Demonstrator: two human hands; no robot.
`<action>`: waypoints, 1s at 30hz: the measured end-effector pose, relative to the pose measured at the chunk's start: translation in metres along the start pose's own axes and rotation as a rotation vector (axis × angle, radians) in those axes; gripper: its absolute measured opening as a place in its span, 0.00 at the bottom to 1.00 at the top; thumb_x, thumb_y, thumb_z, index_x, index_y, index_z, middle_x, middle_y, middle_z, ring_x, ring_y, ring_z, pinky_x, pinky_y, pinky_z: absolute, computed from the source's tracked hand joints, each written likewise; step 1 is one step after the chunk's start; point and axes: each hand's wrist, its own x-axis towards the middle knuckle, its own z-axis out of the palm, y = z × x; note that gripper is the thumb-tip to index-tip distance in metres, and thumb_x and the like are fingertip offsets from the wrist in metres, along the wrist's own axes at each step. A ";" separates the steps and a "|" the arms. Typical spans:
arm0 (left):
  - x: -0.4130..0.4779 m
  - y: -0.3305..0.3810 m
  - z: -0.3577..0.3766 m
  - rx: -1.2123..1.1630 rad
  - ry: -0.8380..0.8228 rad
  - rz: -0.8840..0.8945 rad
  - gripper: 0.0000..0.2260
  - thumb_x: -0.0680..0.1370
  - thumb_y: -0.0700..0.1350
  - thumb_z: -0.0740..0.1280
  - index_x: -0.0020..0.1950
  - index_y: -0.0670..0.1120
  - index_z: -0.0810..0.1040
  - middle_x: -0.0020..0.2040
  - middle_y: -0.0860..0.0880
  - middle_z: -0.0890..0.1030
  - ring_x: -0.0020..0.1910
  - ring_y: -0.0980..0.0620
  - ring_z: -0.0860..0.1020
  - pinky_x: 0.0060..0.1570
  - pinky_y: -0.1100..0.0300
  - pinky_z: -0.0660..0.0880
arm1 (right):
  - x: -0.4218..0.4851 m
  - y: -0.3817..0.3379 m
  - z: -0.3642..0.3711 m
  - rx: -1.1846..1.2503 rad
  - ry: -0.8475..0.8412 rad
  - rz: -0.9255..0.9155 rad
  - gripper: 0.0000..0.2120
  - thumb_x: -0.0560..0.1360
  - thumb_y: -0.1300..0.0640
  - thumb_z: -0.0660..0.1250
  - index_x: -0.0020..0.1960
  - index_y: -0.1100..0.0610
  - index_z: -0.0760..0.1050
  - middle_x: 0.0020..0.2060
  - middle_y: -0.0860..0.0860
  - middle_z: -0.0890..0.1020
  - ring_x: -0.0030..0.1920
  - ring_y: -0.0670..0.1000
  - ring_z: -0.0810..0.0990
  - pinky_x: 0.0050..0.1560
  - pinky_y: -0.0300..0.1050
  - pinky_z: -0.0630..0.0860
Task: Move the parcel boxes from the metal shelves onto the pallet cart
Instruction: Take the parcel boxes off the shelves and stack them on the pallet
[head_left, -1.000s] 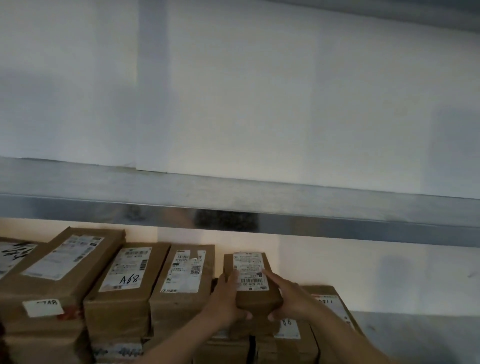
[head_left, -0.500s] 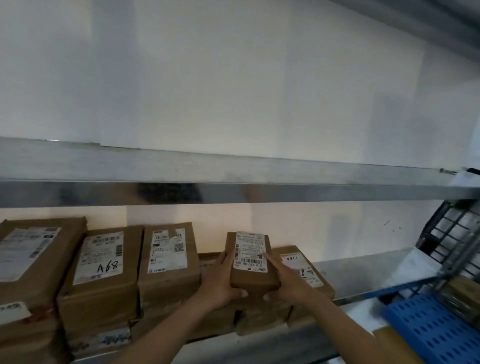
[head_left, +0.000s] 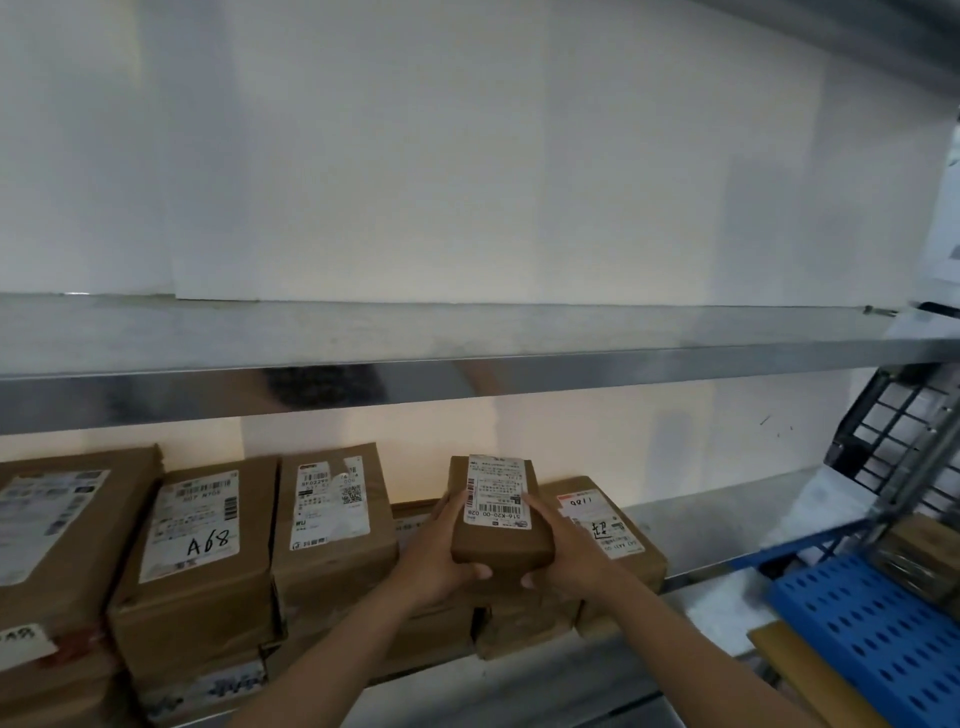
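A small brown parcel box (head_left: 498, 540) with a white barcode label is gripped between both hands, lifted clear above the stacked parcels on the lower metal shelf (head_left: 706, 514). My left hand (head_left: 441, 561) holds its left side and my right hand (head_left: 569, 558) its right side, thumbs on top. Several more brown labelled parcels fill the shelf to the left, among them one marked A68 (head_left: 202, 551) and a neighbour (head_left: 332, 519). Another labelled parcel (head_left: 608, 530) lies behind my right hand. The blue perforated pallet cart deck (head_left: 872, 629) shows at the lower right.
The upper metal shelf (head_left: 467, 358) runs across the middle of the view with nothing on it, in front of a white wall. A black wire-mesh panel (head_left: 893, 436) and a metal post stand at the right, beside the cart. A brown box edge (head_left: 919, 551) rests on the cart.
The view has swung right and down, bringing the blue cart and mesh panel into sight. Both hands have kept hold of the small parcel and drawn it off the stack toward me.
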 end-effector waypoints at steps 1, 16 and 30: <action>0.001 0.003 0.000 0.013 0.008 0.007 0.44 0.68 0.48 0.75 0.75 0.51 0.51 0.75 0.50 0.58 0.72 0.50 0.61 0.71 0.52 0.62 | -0.002 0.002 -0.001 0.026 0.004 0.011 0.48 0.65 0.59 0.75 0.74 0.46 0.48 0.72 0.50 0.60 0.71 0.52 0.62 0.69 0.47 0.62; 0.028 0.133 0.119 -0.011 -0.131 0.198 0.42 0.67 0.49 0.76 0.74 0.52 0.55 0.73 0.52 0.63 0.69 0.54 0.63 0.70 0.56 0.63 | -0.115 0.115 -0.100 0.156 0.142 0.129 0.42 0.70 0.58 0.72 0.73 0.48 0.47 0.72 0.50 0.62 0.70 0.52 0.64 0.69 0.46 0.65; 0.040 0.289 0.327 -0.117 -0.363 0.399 0.43 0.63 0.53 0.78 0.71 0.58 0.55 0.68 0.60 0.65 0.67 0.58 0.67 0.62 0.68 0.67 | -0.275 0.290 -0.200 0.151 0.351 0.405 0.47 0.67 0.60 0.74 0.75 0.46 0.46 0.72 0.52 0.62 0.70 0.54 0.64 0.67 0.46 0.66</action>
